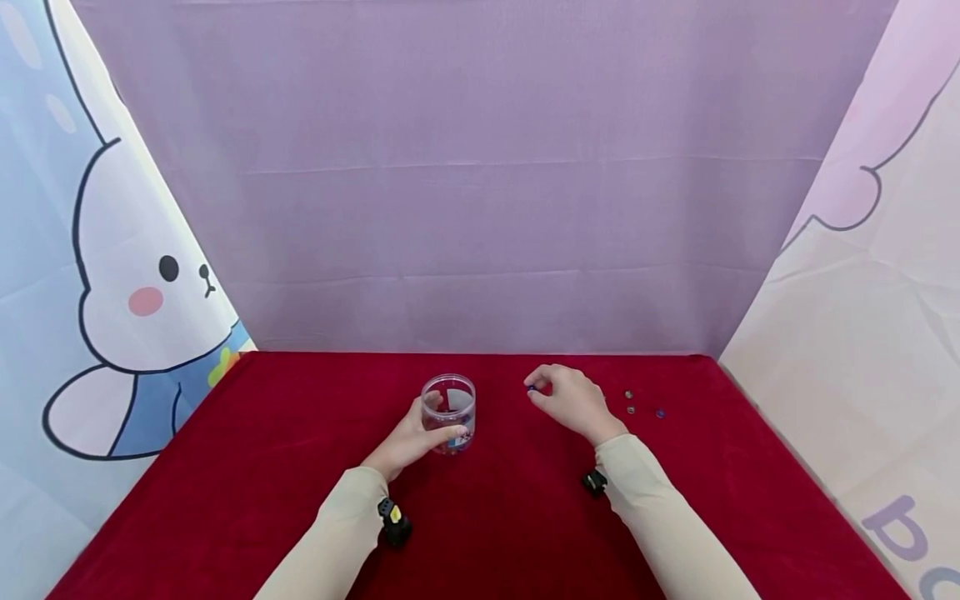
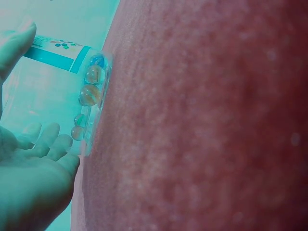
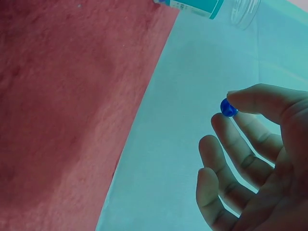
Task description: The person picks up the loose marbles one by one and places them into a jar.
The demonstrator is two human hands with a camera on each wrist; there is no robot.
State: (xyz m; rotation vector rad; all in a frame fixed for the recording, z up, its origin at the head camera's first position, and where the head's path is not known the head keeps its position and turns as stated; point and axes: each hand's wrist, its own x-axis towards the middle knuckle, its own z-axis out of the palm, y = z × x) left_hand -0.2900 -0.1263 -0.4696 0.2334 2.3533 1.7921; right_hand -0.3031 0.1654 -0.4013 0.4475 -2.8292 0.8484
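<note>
A clear plastic jar (image 1: 448, 400) with a printed label stands upright on the red cloth, open at the top. My left hand (image 1: 412, 436) grips it from the left, thumb across the front and fingers round the far side. Several glass marbles (image 2: 90, 95) lie at the jar's bottom in the left wrist view. To the right of the jar, my right hand (image 1: 572, 400) is held above the cloth. A dark blue marble (image 3: 228, 108) is pinched between its thumb and fingertips, while the other fingers are loosely bent.
Right of my right hand, two greenish or clear marbles (image 1: 629, 394) and a blue marble (image 1: 660, 413) lie on the red cloth (image 1: 510, 525). A purple curtain (image 1: 480, 208) rises behind the table, with printed cloth walls (image 1: 150, 225) on both sides.
</note>
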